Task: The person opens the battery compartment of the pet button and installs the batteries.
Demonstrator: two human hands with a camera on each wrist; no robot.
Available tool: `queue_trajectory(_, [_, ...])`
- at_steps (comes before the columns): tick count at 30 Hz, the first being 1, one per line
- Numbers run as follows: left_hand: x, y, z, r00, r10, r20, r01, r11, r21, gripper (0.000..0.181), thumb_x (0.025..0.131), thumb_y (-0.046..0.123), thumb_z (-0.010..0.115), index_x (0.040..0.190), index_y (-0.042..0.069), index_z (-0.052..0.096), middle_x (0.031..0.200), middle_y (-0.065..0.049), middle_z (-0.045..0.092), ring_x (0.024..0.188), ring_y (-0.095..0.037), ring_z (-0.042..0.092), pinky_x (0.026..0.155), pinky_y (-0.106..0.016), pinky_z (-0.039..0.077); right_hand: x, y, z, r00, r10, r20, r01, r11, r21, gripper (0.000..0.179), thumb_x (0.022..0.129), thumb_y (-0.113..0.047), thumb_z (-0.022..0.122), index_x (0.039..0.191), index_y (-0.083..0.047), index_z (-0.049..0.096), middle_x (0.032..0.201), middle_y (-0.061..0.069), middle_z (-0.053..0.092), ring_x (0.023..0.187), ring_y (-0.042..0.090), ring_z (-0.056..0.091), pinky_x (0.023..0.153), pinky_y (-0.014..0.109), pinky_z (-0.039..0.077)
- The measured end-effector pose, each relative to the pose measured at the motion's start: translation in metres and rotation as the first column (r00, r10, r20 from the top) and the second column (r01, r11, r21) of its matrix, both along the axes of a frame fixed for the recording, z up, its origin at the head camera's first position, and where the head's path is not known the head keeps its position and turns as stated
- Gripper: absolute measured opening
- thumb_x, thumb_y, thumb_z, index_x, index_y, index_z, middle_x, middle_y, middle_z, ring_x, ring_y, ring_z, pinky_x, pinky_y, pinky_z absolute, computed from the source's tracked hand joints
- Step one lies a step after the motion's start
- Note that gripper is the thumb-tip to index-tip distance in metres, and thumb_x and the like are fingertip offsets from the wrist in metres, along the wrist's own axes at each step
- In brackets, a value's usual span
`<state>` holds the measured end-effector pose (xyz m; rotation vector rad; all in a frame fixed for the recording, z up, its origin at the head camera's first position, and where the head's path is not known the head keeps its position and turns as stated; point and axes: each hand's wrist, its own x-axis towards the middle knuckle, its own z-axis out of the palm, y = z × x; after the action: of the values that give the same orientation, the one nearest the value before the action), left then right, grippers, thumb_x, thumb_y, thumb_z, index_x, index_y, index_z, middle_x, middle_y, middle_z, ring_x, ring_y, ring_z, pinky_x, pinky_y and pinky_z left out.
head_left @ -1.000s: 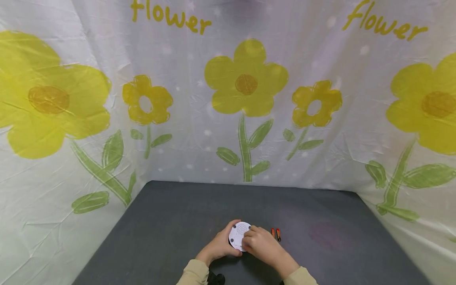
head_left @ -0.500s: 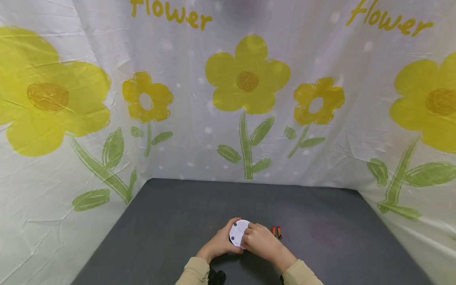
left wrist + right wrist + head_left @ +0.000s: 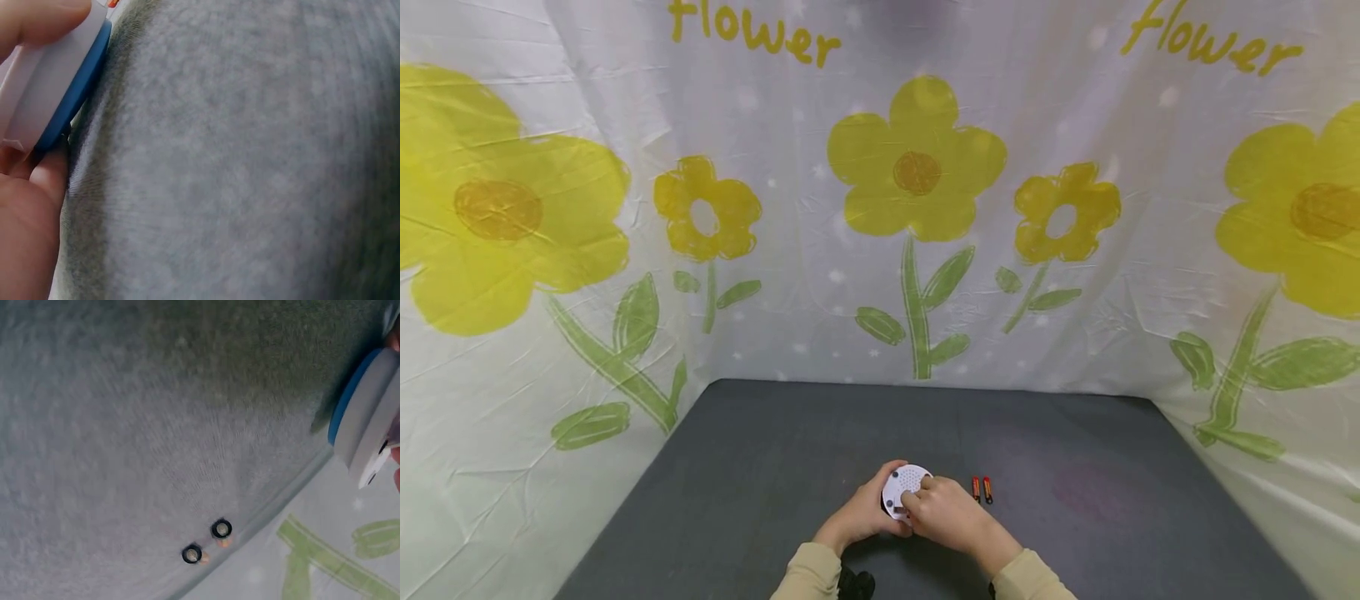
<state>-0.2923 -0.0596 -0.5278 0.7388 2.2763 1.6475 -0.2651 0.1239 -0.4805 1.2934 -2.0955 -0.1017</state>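
My left hand [image 3: 867, 510] grips a round white device [image 3: 905, 478] by its edge. Its upward face has a grid of small holes and dark round feet. In the left wrist view a blue rim [image 3: 80, 81] runs along the far side of the white body, between thumb and fingers. My right hand [image 3: 951, 515] is bent over the device's right side, thumb and forefinger pinching the battery cover, which the fingers mostly hide. A dark slot shows in the face just beside these fingertips. In the right wrist view the device [image 3: 369, 415] appears at the right edge.
Two red and black batteries, one [image 3: 976, 489] left of the other [image 3: 988, 490], lie side by side on the dark grey table [image 3: 760, 450], just right of my right hand. A black object [image 3: 856, 585] sits at the near edge. A flower-printed curtain [image 3: 805, 317] surrounds the table.
My right fingers have shifted up and left across the device's face, and a dark slot now shows where the face looked closed. The left hand keeps its grip; the batteries stay put.
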Motion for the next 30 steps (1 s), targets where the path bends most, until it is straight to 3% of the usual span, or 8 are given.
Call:
queue_trajectory(4, [0.001, 0.000, 0.000, 1.000, 0.000, 0.017, -0.001, 1.000, 0.016, 0.096, 0.063, 0.010, 0.083, 0.143, 0.012, 0.030, 0.121, -0.005, 0.050, 0.098, -0.020, 0.050, 0.078, -0.032, 0.042, 0.001, 0.002, -0.002, 0.998, 0.016, 0.053, -0.012, 0.998, -0.069, 0.021, 0.070, -0.023, 0.077, 0.072, -0.017, 0.057, 0.063, -0.008, 0.053, 0.057, 0.007, 0.049, 0.054, 0.023, 0.042])
queue_trajectory(8, [0.001, 0.000, -0.002, 0.999, -0.010, 0.038, 0.008, 0.999, 0.037, 0.096, 0.065, 0.010, 0.082, 0.144, 0.012, 0.028, 0.121, -0.005, 0.050, 0.096, -0.019, 0.051, 0.076, -0.031, 0.044, 0.004, 0.006, -0.005, 0.991, 0.011, 0.131, 0.002, 0.995, -0.101, 0.018, 0.073, -0.021, 0.077, 0.083, -0.015, 0.064, 0.074, -0.006, 0.060, 0.070, 0.009, 0.057, 0.069, 0.026, 0.047])
queue_trajectory(13, [0.000, 0.000, -0.003, 1.000, 0.003, 0.012, -0.003, 1.000, 0.024, 0.096, 0.064, 0.012, 0.083, 0.144, 0.012, 0.029, 0.123, -0.004, 0.049, 0.099, -0.019, 0.050, 0.078, -0.031, 0.042, 0.007, 0.009, -0.009, 0.976, -0.054, 0.213, 0.081, 0.990, -0.119, 0.024, 0.075, -0.020, 0.076, 0.096, -0.012, 0.068, 0.089, -0.004, 0.064, 0.084, 0.012, 0.058, 0.080, 0.028, 0.046])
queue_trajectory(20, [0.001, 0.000, -0.003, 1.000, 0.007, 0.019, -0.007, 1.000, 0.015, 0.096, 0.065, 0.012, 0.083, 0.144, 0.012, 0.029, 0.127, -0.004, 0.047, 0.102, -0.020, 0.048, 0.082, -0.034, 0.040, 0.008, 0.011, -0.016, 0.970, -0.090, 0.226, 0.129, 0.978, -0.163, 0.028, 0.076, -0.021, 0.076, 0.100, -0.007, 0.068, 0.097, 0.001, 0.058, 0.090, 0.016, 0.052, 0.082, 0.030, 0.044])
queue_trajectory(26, [0.001, 0.000, -0.002, 1.000, 0.017, 0.017, -0.017, 0.999, 0.028, 0.096, 0.065, 0.010, 0.083, 0.144, 0.013, 0.029, 0.125, -0.003, 0.048, 0.102, -0.020, 0.048, 0.083, -0.034, 0.039, 0.009, 0.012, -0.016, 0.974, -0.089, 0.207, 0.122, 0.981, -0.149, 0.018, 0.080, -0.021, 0.073, 0.094, -0.009, 0.069, 0.093, -0.001, 0.057, 0.087, 0.014, 0.051, 0.079, 0.029, 0.044])
queue_trajectory(30, [0.001, 0.000, -0.003, 1.000, 0.019, 0.017, -0.019, 0.999, 0.026, 0.097, 0.064, 0.011, 0.083, 0.144, 0.013, 0.029, 0.124, -0.002, 0.049, 0.100, -0.020, 0.048, 0.082, -0.035, 0.039, 0.012, 0.013, -0.013, 0.964, -0.100, 0.247, 0.135, 0.982, -0.131, 0.016, 0.079, -0.024, 0.074, 0.089, -0.013, 0.068, 0.089, -0.003, 0.054, 0.082, 0.012, 0.048, 0.073, 0.028, 0.043])
